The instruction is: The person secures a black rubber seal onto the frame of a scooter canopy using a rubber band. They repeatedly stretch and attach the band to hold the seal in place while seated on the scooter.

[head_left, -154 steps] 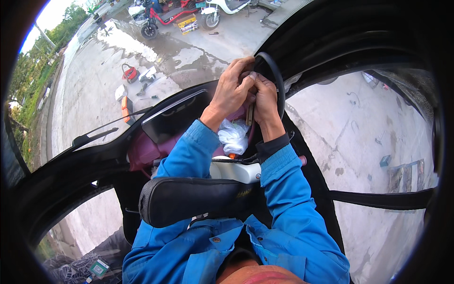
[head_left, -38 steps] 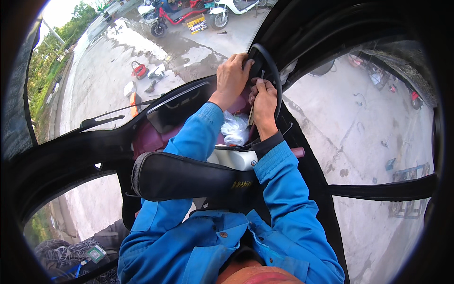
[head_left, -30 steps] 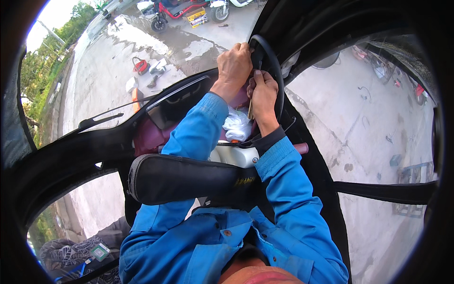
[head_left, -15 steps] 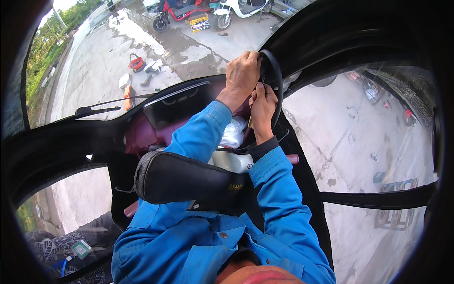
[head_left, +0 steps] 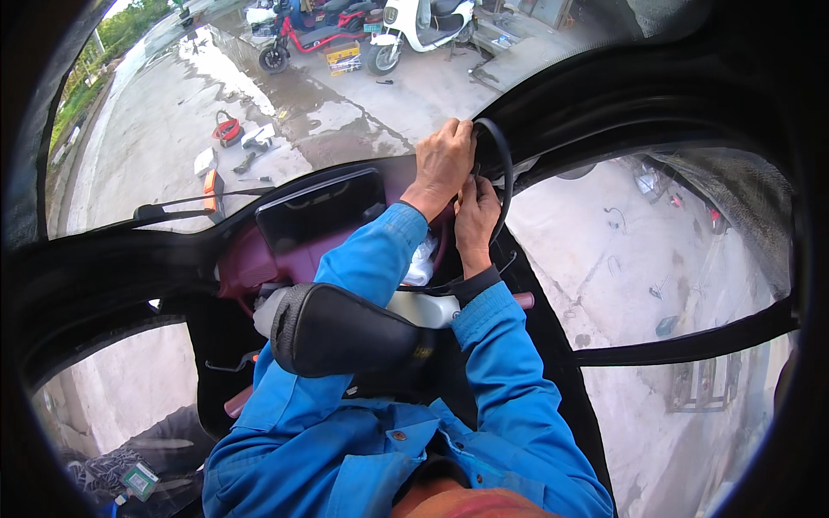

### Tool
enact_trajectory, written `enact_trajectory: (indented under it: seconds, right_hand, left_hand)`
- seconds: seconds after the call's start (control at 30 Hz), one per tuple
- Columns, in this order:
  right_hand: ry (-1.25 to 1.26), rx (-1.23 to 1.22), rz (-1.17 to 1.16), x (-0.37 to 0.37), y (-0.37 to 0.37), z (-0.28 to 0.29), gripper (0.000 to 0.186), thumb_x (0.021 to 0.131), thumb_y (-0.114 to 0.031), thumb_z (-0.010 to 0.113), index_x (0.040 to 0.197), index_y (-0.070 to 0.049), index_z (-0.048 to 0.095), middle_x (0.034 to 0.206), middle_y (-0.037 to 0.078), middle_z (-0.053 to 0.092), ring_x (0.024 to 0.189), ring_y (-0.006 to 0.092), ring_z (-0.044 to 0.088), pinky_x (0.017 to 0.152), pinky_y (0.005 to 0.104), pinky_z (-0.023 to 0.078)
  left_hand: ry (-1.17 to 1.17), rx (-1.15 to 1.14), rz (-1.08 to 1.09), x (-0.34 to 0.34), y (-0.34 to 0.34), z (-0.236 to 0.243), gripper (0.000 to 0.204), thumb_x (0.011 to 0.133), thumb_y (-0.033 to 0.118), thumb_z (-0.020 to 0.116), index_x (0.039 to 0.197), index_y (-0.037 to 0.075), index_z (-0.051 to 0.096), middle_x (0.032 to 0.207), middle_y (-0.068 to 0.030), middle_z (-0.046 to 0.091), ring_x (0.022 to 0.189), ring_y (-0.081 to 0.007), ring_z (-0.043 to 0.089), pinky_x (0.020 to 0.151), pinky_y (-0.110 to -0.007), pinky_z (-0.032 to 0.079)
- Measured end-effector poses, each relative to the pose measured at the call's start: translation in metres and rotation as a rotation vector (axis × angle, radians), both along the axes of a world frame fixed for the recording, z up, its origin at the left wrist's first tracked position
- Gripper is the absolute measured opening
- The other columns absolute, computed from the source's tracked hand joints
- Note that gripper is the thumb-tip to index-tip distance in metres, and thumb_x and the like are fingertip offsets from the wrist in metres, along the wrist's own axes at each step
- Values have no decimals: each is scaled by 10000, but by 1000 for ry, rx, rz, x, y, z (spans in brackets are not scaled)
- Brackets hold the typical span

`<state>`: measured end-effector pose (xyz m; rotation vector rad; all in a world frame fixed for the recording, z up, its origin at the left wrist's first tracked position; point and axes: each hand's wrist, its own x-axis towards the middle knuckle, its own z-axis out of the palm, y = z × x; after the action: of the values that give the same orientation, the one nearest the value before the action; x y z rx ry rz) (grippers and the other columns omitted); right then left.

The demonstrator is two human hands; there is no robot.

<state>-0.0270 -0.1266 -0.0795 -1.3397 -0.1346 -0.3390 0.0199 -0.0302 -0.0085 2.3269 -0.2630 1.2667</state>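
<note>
My left hand [head_left: 443, 162] is closed at the upper end of a black curved strip [head_left: 509, 168], which bows out to the right beside the windscreen frame. Just below, my right hand [head_left: 477, 220] has its fingers pinched together near the inside of that curve. A small dark bit shows above its fingertips, too hidden to name. Both hands are over the right end of a purple dashboard [head_left: 244, 263] with a dark screen [head_left: 321, 210]. Under my wrists lies a crumpled white plastic bag [head_left: 420, 262], partly covered.
A black padded piece with a grey end [head_left: 345, 332] sits in front of my chest, over the white handlebar cover [head_left: 423, 308]. Pink grips [head_left: 523, 300] stick out at both sides. Outside are a white scooter [head_left: 423, 30], a red basket-like thing [head_left: 227, 129] and an orange box [head_left: 212, 190].
The view has shifted, so the dashboard and my hands sit slightly lower. Both hands stay at the black strip. A thin brownish piece seen below my right hand earlier is now hidden.
</note>
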Motion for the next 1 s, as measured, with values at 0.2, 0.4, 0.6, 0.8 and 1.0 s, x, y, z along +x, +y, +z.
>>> enact_trajectory:
  seconds: [0.2,0.4,0.6,0.8,1.0]
  right_hand:
    - [-10,13,5,2,-4,-5,273,1147,-244,630,1094,10,712,823,-35,615,702,41,489,611,236,391]
    - [-9,-48,-16,6,-3,-8,308,1157,-269,600,1075,8,707,790,-27,597,700,54,497,615,262,405]
    - [-14,-156,-66,9,-4,-4,418,1174,-365,506,1130,-4,712,822,78,661,748,187,611,713,356,486]
    - [-5,-306,-187,5,0,6,428,1164,-389,489,1282,-40,707,1199,241,766,1108,419,734,961,471,549]
    - [18,-383,-152,-2,-5,10,431,1158,-388,488,1360,-67,694,1286,253,750,1207,460,701,1035,487,538]
  left_hand:
    - [9,58,64,1,-7,-3,141,988,161,713,1084,62,687,965,-118,712,792,-336,770,651,-456,619]
    - [-29,0,3,3,-4,-5,188,949,156,738,1099,53,688,960,-132,709,786,-364,761,651,-469,616]
    - [-25,3,15,2,-8,-6,216,942,168,749,1115,53,692,969,-140,708,800,-380,753,671,-491,607]
    - [5,-10,21,-4,-12,-5,271,966,147,718,1206,21,706,1053,-143,719,899,-360,759,743,-477,614]
    - [125,-225,-237,-26,-1,-8,422,981,94,665,1392,1,670,1352,-181,702,1195,-422,709,1001,-485,587]
